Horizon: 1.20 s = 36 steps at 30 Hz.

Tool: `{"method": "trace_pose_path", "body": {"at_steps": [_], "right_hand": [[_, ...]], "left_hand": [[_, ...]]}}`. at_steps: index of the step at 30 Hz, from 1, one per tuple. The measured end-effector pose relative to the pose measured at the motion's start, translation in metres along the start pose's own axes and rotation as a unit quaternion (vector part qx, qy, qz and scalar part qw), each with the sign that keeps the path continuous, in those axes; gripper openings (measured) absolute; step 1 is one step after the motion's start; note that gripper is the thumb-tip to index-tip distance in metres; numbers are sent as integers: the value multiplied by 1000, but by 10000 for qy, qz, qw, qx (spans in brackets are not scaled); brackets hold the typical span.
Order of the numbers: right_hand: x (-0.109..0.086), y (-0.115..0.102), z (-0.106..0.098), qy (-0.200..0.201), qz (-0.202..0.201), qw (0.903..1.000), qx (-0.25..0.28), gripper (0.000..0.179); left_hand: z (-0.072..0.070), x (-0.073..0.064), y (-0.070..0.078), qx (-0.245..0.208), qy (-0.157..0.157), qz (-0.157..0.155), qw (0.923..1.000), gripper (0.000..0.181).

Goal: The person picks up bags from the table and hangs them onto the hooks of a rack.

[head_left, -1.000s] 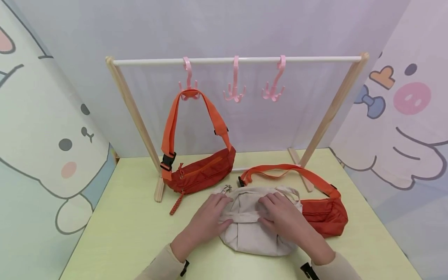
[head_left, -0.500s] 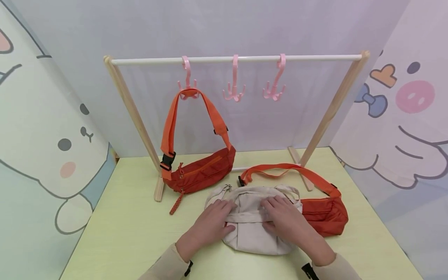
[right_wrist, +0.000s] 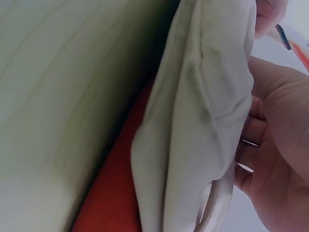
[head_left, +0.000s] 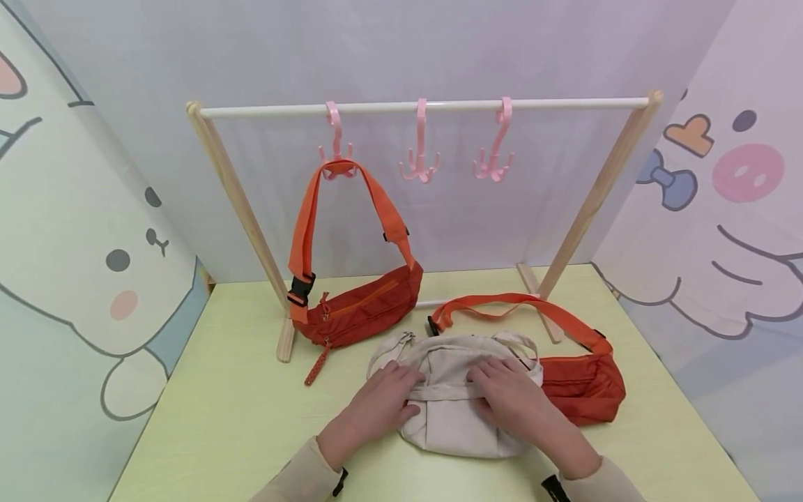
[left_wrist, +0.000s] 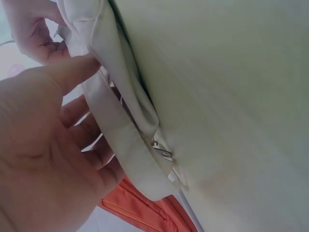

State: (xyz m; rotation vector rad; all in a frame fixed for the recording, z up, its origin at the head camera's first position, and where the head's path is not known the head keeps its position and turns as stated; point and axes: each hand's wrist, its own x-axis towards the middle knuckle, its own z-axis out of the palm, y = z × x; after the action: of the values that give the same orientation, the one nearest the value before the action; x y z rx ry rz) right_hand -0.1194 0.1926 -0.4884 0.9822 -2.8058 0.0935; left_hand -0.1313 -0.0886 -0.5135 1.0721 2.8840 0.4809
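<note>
A beige waist bag (head_left: 461, 429) lies at the front middle, its strap running across the top side. My left hand (head_left: 384, 397) is at the bag's left end with fingers bent over the strap; in the left wrist view, the thumb (left_wrist: 79, 72) presses against the bag by the strap's edge. At the right half, my right hand (head_left: 509, 399) grips the fabric and strap with curled fingers and thumb. A red waist bag (head_left: 580, 387) lies partly hidden under the beige one, its orange strap (head_left: 495, 303) looped behind.
Another red waist bag (head_left: 364, 307) hangs from the left pink hook (head_left: 335, 139), its body low by the table. A middle pink hook (head_left: 421, 143) and a right pink hook (head_left: 500, 143) hang from the white rail (head_left: 564, 104) on wooden legs. The yellow table (head_left: 207, 418) meets printed walls.
My left hand has shifted slightly to the right along the beige bag, and a light strap loop at the bag's left end shows more. The right hand stays nearly in place.
</note>
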Motion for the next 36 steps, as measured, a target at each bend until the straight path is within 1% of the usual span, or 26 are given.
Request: {"method": "trace_pose_path", "body": {"at_steps": [3,5,10,13,18,20,23,26,29,31,36], "right_hand": [[-2,2,1,105,-87,9998,110,20],[-3,3,0,103,-99,9996,245,19],[-3,4,-6,-120,54,9981,609,20],[-1,6,-9,-235,145,9969,739,24],[1,10,-13,-210,154,9956,896,33],[2,12,-15,-189,179,9953,928,34],[4,14,-21,-211,213,9944,1018,34],[7,16,-27,-218,207,9935,1094,33],[11,20,-32,-144,114,9932,1153,34],[14,23,-36,-29,37,9929,1186,34],[25,32,-46,360,-172,9906,1309,38]], "left_hand": [[0,0,0,30,69,38,10000,42],[1,-1,0,52,118,77,9999,41],[1,-1,0,39,163,63,9998,41],[2,0,1,-40,250,34,9997,35],[1,3,0,-384,463,-19,9982,14],[1,4,-1,-546,461,-76,9974,11],[-1,4,-3,-742,384,-165,9964,11],[-4,3,-5,-1013,292,-298,9940,12],[-11,2,-5,-1274,298,-464,9903,15],[-16,2,-6,-1385,368,-557,9881,16],[-31,3,-9,-1395,663,-702,9855,18]]}}
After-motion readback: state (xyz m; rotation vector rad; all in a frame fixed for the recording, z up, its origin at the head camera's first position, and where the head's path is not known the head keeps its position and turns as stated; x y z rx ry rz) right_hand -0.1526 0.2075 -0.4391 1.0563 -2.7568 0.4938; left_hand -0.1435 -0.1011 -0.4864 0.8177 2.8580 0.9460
